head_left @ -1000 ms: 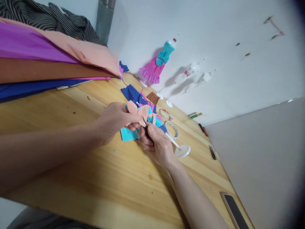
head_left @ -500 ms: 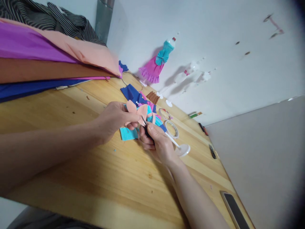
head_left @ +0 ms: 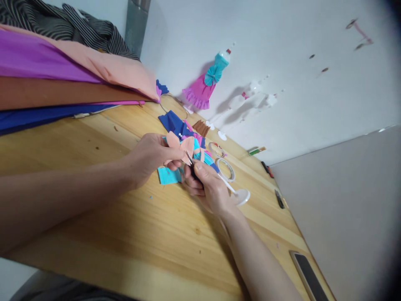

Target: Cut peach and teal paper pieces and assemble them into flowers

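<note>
Between the thumb and fingers of my left hand [head_left: 156, 152] is a peach paper bow [head_left: 187, 145], its petal-like loops spread upward. My right hand [head_left: 205, 179] is closed around dark-handled scissors [head_left: 189, 159], whose metal tips touch the lower part of the peach paper. Right behind the bow lies a small doll form dressed in turquoise paper [head_left: 207, 159], with a white stand [head_left: 241, 197] at its end. A flat turquoise paper piece [head_left: 169, 175] rests on the table below my left fingers. The scissor handles are mostly hidden in my right hand.
Rolls of tape [head_left: 226, 169] lie beyond my right hand. Dark blue paper [head_left: 173, 123] and folded brown paper [head_left: 201, 128] are behind the bow. A dressed doll form [head_left: 209, 80] stands by the wall. Large coloured sheets [head_left: 78, 75] fill the left; a phone [head_left: 308, 274] lies at right.
</note>
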`<state>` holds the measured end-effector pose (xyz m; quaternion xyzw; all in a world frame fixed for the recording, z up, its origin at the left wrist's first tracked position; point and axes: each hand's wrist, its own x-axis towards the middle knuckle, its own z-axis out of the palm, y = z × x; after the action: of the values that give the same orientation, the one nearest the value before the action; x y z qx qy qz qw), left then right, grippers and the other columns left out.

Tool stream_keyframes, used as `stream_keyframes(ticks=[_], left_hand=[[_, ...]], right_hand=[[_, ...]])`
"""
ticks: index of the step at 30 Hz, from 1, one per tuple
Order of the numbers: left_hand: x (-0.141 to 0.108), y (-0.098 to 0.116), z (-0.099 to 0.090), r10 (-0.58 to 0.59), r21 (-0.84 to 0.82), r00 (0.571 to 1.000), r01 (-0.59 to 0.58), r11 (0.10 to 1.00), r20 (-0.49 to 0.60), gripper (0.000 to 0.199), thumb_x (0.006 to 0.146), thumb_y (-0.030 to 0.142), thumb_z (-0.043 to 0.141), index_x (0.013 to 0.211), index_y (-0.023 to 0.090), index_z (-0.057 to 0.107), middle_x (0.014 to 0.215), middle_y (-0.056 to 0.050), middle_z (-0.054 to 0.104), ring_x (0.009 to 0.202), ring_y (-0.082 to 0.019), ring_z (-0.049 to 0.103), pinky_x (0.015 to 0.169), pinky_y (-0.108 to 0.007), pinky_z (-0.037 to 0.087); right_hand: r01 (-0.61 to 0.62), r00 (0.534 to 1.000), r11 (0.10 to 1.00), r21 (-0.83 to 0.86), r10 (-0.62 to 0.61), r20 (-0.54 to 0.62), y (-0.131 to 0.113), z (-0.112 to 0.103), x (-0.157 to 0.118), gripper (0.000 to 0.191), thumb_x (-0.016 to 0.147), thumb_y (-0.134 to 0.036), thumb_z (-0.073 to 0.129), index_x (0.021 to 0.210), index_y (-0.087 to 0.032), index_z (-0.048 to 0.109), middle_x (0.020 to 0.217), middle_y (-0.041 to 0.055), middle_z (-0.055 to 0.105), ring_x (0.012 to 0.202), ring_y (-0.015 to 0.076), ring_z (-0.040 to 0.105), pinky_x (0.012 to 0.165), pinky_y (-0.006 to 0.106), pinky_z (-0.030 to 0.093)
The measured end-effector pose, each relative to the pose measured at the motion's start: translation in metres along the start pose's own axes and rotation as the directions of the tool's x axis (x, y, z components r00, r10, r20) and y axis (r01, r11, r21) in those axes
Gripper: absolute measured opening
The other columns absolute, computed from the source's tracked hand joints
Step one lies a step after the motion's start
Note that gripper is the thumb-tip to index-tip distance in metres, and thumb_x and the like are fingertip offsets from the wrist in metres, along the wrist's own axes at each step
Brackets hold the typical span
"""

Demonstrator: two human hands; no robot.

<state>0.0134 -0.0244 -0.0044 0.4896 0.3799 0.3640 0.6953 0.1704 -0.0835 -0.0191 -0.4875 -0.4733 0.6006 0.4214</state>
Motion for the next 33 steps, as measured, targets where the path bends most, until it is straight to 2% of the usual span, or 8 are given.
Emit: stream_keyframes(ticks=[6,17,21,26,33], left_hand=[[0.0,0.001,-0.001,0.034,0.081,0.999,-0.031,0.996,-0.035,0.007,0.069,0.008,0.06,0.062,0.008,0.063,0.054,0.001,0.057,0.052,-0.006,0.051,0.053,-0.02,0.041],[0.004,-0.004,-0.003,0.063,0.22,0.995,-0.044,0.975,-0.08,0.008,0.065,0.017,0.063,0.062,0.009,0.063,0.057,-0.001,0.06,0.056,-0.009,0.054,0.055,-0.022,0.043],[0.008,-0.009,-0.005,0.059,0.143,0.998,-0.055,0.988,-0.022,0.011,0.064,0.021,0.065,0.062,0.011,0.061,0.062,-0.002,0.062,0.061,-0.011,0.056,0.061,-0.024,0.046],[0.008,-0.009,-0.004,0.023,-0.032,0.996,-0.02,0.999,0.088,0.011,0.067,0.021,0.065,0.071,0.011,0.063,0.081,-0.007,0.069,0.072,-0.014,0.061,0.07,-0.029,0.049],[0.01,-0.011,-0.007,0.012,-0.18,0.987,0.018,0.984,0.161,0.018,0.066,0.027,0.073,0.069,0.011,0.064,0.076,-0.006,0.067,0.069,-0.012,0.058,0.068,-0.027,0.047]], right_hand=[[0.013,1.0,1.0,-0.016,-0.014,-0.017,0.002,0.0,0.001,0.036,0.079,-0.05,0.06,0.07,-0.017,0.051,0.05,-0.009,0.026,0.044,0.0061,0.017,0.041,0.022,0.01],[-0.014,0.999,1.0,-0.004,0.014,-0.047,0.002,0.003,0.001,0.038,0.077,-0.051,0.062,0.067,-0.017,0.048,0.05,-0.0093,0.026,0.044,0.0056,0.018,0.042,0.021,0.01],[-0.014,0.998,1.0,0.005,0.014,-0.054,0.003,0.004,0.002,0.039,0.077,-0.053,0.061,0.066,-0.018,0.047,0.05,-0.0095,0.025,0.043,0.0056,0.017,0.041,0.021,0.009],[-0.02,0.998,0.999,0.048,0.022,-0.058,0.004,0.004,0.002,0.037,0.078,-0.051,0.06,0.067,-0.018,0.047,0.048,-0.0102,0.022,0.042,0.0055,0.014,0.04,0.021,0.008],[-0.026,0.999,0.996,0.089,0.03,-0.044,0.004,0.003,0.003,0.036,0.078,-0.049,0.061,0.067,-0.018,0.047,0.048,-0.0105,0.022,0.041,0.005,0.013,0.039,0.02,0.007]])
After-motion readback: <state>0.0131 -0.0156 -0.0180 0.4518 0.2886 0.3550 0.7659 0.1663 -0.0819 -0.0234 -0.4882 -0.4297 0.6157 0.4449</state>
